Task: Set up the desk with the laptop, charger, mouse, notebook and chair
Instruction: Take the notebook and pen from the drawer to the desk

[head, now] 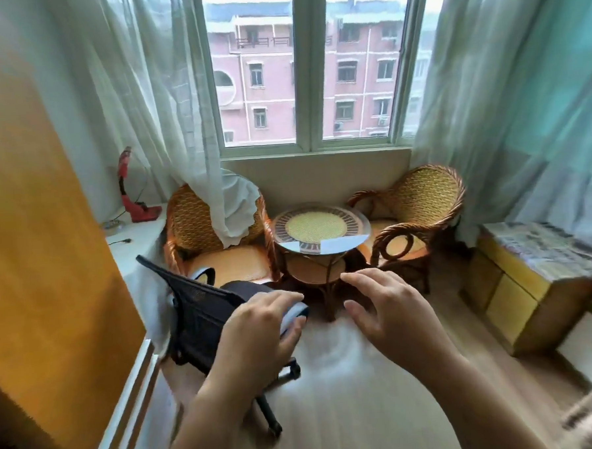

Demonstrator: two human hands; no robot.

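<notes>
1. Pale wood flooring fills the near ground of a bay-window corner, and I count two hands over it. My left hand lies on the grey-edged armrest of the black mesh office chair, thumb under the pad and fingers over it, so I read it as gripping. My right hand hovers just beside it with fingers spread and loose, holding nothing.

2. One office chair is here, tilted toward the left wall on its castor base. I judge the chair step is in hand. Next I need the right hand on the back or the other armrest, then a roll toward the desk.

3. I cannot see a laptop, charger, mouse or notebook, nor the desk itself.

4. Farther off stands one round glass-topped rattan counter between two woven rattan armchairs, the left one draped by a curtain.

5. One yellow storage chest sits at the right, and one red desk lamp on the left ledge.

6. Beyond, one window faces a pink building.
</notes>
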